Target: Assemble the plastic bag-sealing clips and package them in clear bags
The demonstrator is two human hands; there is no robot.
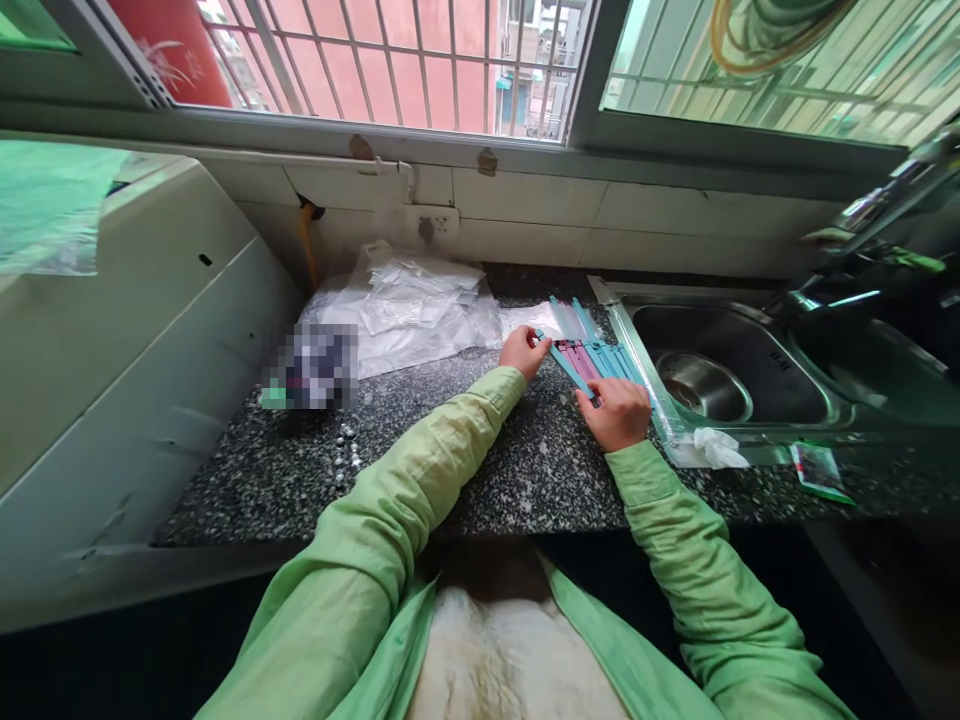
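Note:
A long, slim blue plastic bag clip point(568, 368) slants between my two hands just above the counter. My left hand point(525, 352) pinches its far end between thumb and fingers. Its near end is in the closed fingers of my right hand point(619, 412). Behind it lies a row of similar clips, with pink clips point(582, 360) on the left and blue clips point(609, 358) on the right; my right hand covers part of this row. A clear plastic packet point(568, 320) with more blue strips lies just beyond.
Clear plastic bags point(420, 305) are piled by the wall. A blurred dark item point(311, 365) and several small shiny pieces point(346, 447) sit at left. On the right are a steel sink point(739, 325), a crumpled white tissue point(718, 448) and a green-edged packet point(821, 472).

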